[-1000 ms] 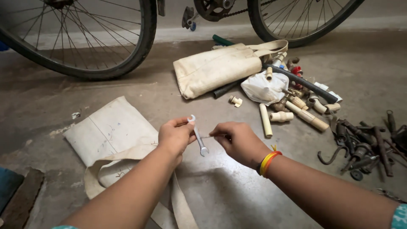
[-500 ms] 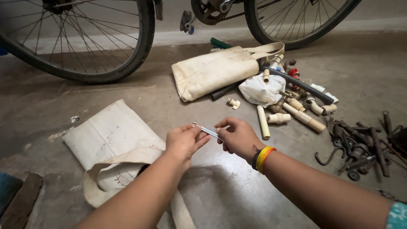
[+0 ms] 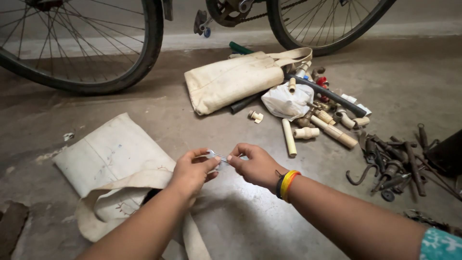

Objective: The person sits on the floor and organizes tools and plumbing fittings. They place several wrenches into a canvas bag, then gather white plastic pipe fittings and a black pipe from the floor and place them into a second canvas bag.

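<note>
Spanner [image 3: 215, 156], lately upright, now lies seemingly level between both hands' grip.

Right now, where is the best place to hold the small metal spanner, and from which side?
The spanner lies nearly level between the left hand and right hand, fingertips pinching its ends. Grip the bare flat shank in the middle, probably from above: its thin, narrow shape suits a thumb-and-finger pinch.
</note>
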